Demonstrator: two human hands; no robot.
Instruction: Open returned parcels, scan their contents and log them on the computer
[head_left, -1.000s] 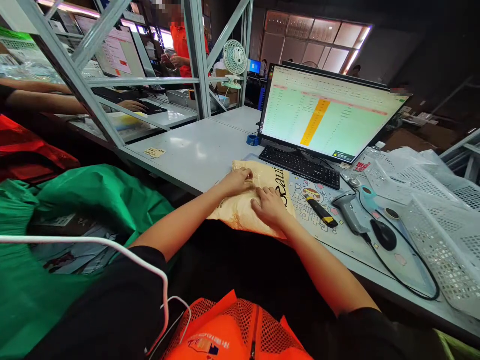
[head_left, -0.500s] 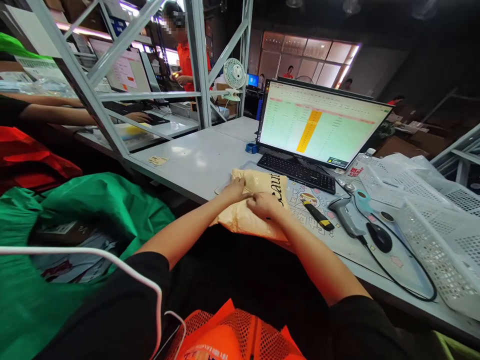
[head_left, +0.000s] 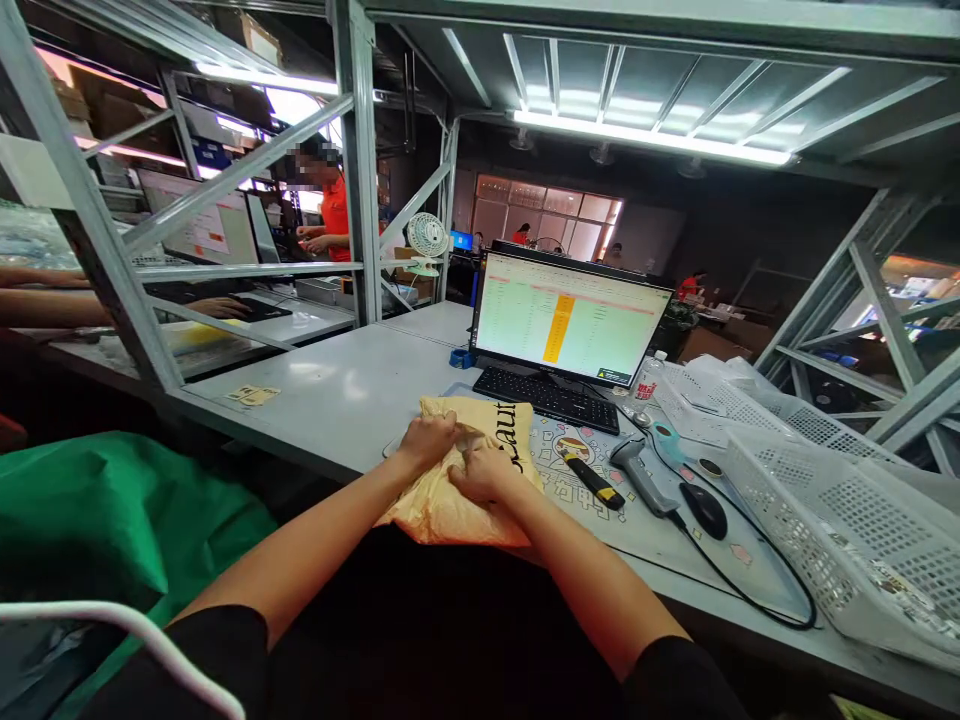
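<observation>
From my remote post I saw the left hand [head_left: 427, 443] and the right hand [head_left: 484, 473] close together, their fingers bent and pinching the folds of the yellow plastic mailer [head_left: 450, 515], which lay on the desk mat [head_left: 577, 480] just below the keyboard [head_left: 546, 398].

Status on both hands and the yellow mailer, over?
Left hand, right hand on yellow mailer. Mailer on printed desk mat. Utility knife, handheld barcode scanner to its right, not touching.

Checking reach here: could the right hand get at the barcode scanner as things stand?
Probably yes: the right hand, on the yellow mailer, has only a low utility knife between it and the barcode scanner.
</observation>
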